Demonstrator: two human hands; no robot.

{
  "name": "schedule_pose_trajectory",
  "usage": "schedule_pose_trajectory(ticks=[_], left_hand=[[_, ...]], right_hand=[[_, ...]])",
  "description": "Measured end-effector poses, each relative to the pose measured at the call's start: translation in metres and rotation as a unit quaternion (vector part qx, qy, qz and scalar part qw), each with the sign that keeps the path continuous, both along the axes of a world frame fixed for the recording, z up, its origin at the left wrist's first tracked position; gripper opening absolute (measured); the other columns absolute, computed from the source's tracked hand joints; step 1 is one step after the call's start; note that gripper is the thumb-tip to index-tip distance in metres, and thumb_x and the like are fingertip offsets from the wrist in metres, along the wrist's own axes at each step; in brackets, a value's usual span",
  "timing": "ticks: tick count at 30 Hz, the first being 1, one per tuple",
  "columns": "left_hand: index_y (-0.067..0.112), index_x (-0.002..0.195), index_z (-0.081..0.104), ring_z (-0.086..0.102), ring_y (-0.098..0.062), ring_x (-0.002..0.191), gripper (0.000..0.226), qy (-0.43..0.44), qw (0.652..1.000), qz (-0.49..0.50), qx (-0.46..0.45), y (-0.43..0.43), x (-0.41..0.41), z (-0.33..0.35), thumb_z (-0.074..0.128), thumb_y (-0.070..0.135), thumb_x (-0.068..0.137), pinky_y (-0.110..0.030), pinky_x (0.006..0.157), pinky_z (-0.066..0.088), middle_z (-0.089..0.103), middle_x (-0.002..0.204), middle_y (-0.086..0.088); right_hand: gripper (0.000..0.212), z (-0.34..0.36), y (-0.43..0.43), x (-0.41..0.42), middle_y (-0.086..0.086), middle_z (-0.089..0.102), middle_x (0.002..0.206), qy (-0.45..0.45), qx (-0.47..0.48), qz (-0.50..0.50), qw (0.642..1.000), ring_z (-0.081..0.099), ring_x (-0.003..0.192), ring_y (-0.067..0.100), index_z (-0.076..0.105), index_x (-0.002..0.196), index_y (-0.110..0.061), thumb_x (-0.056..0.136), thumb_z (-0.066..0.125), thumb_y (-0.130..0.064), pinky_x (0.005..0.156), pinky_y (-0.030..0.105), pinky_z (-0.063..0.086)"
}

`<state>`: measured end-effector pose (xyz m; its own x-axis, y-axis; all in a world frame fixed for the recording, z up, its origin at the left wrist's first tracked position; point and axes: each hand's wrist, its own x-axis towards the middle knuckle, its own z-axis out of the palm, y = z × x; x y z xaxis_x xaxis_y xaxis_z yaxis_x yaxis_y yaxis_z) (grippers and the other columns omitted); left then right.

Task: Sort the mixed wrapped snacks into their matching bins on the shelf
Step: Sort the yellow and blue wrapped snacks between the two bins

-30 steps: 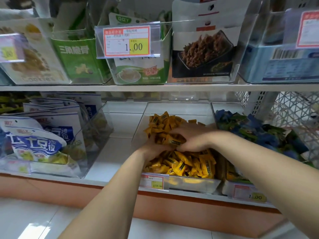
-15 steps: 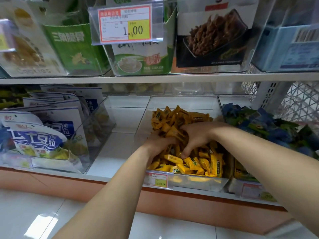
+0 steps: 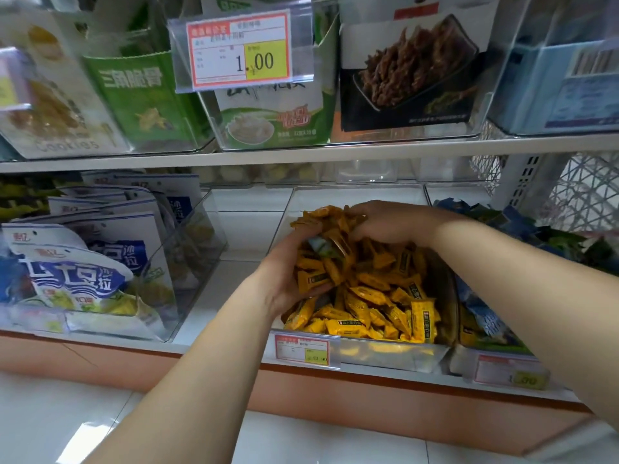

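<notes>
Three clear bins sit along the front edge of the lower shelf [image 3: 214, 296]. The left bin [image 3: 187, 256] holds blue-and-white bags, the middle bin [image 3: 395, 354] is heaped with yellow snacks [image 3: 375, 296], too many to count, and the right bin [image 3: 464, 360] holds blue and green snacks [image 3: 522, 226]. Both of the person's hands are in the middle bin. The left hand [image 3: 288, 272] is cupped palm-inward, its fingers curled under a raised handful of yellow snacks. The right hand [image 3: 392, 222] lies palm-down on top of the same handful, fingers bent over it. One blue-green wrapper [image 3: 318, 246] shows in that handful, against the left hand's fingers.
</notes>
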<state>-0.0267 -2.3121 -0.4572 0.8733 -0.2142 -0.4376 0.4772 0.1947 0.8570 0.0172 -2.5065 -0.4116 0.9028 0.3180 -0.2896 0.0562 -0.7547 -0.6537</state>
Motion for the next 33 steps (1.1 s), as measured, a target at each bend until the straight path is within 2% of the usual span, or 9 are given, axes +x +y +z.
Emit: schedule_pose_trajectory(ticks=[3,6,12,16,21,24,26,28,33], left_hand=[[0.011,0.125,0.064,0.069,-0.036,0.102,0.040,-0.003,1.000,-0.023,-0.007,0.001,-0.006,-0.002,0.062,0.032,0.092,-0.048,0.096,0.052,0.070,0.116,-0.020],[0.015,0.127,0.063,0.067,-0.037,0.107,0.037,-0.059,0.998,0.008,0.029,-0.001,-0.006,-0.007,0.061,0.008,0.091,-0.050,0.095,0.053,0.070,0.116,-0.021],[0.017,0.120,0.067,0.070,-0.034,0.104,0.031,-0.089,0.994,-0.001,0.070,-0.003,-0.017,-0.006,0.059,0.006,0.092,-0.047,0.088,0.056,0.073,0.109,-0.015],[0.013,0.110,0.072,0.069,-0.037,0.105,0.022,-0.103,0.989,-0.006,0.106,-0.007,-0.023,0.000,0.058,0.009,0.093,-0.050,0.092,0.053,0.074,0.106,-0.016],[0.029,0.102,0.075,0.070,-0.025,0.099,0.015,-0.170,0.958,-0.037,0.226,-0.005,-0.031,0.005,0.063,0.030,0.093,-0.044,0.093,0.055,0.075,0.104,-0.005],[0.035,0.120,0.066,0.063,-0.015,0.109,0.026,-0.255,0.872,-0.122,0.401,-0.002,-0.034,0.005,0.061,0.035,0.094,-0.025,0.086,0.049,0.068,0.123,0.003],[0.032,0.131,0.060,0.057,-0.018,0.119,0.037,-0.294,0.800,-0.156,0.499,-0.004,-0.038,0.006,0.059,0.038,0.095,-0.026,0.092,0.047,0.061,0.135,0.004],[0.030,0.132,0.059,0.056,-0.017,0.123,0.038,-0.325,0.768,-0.165,0.527,-0.005,-0.043,0.010,0.056,0.039,0.096,-0.025,0.093,0.045,0.059,0.137,0.004],[0.031,0.118,0.069,0.062,-0.008,0.107,0.025,-0.416,0.726,-0.127,0.533,0.000,-0.051,0.030,0.058,0.034,0.095,-0.020,0.082,0.046,0.070,0.117,0.013]], right_hand=[[0.039,0.004,-0.004,-0.006,-0.001,0.061,0.124,-0.105,-0.102,0.025,0.989,0.057,0.103,0.018,0.058,0.130,-0.026,0.092,0.061,-0.035,0.078,0.030,0.046],[0.048,0.002,0.002,-0.019,-0.010,0.055,0.119,-0.170,-0.061,0.052,0.982,0.055,0.111,0.016,0.051,0.136,-0.033,0.089,0.063,-0.031,0.080,0.025,0.042],[0.069,-0.015,0.014,-0.049,-0.009,0.055,0.122,-0.088,-0.060,0.110,0.988,0.055,0.100,0.009,0.046,0.134,-0.030,0.077,0.080,-0.046,0.085,0.029,0.050],[0.051,-0.022,0.019,-0.065,-0.009,0.059,0.105,-0.171,-0.081,0.085,0.978,0.057,0.092,0.014,0.055,0.115,-0.031,0.074,0.081,-0.046,0.079,0.036,0.052],[0.013,-0.008,-0.008,-0.077,-0.012,0.063,0.089,-0.261,-0.068,0.028,0.963,0.060,0.084,0.014,0.058,0.087,-0.038,0.086,0.071,-0.039,0.073,0.033,0.050],[0.011,0.000,-0.038,-0.082,-0.010,0.064,0.085,-0.302,-0.019,-0.044,0.952,0.062,0.079,0.016,0.054,0.089,-0.035,0.092,0.065,-0.033,0.068,0.035,0.049],[0.010,0.001,-0.058,-0.085,-0.007,0.067,0.079,-0.315,0.032,-0.115,0.942,0.065,0.068,0.012,0.052,0.091,-0.033,0.095,0.061,-0.032,0.062,0.033,0.048],[0.014,0.002,-0.081,-0.089,-0.006,0.068,0.075,-0.336,0.096,-0.174,0.920,0.066,0.056,0.008,0.049,0.090,-0.034,0.096,0.060,-0.028,0.055,0.028,0.046],[0.015,-0.004,-0.129,-0.102,-0.003,0.068,0.092,-0.371,-0.094,-0.165,0.909,0.061,0.075,0.013,0.052,0.092,-0.036,0.093,0.063,-0.026,0.061,0.026,0.044]])
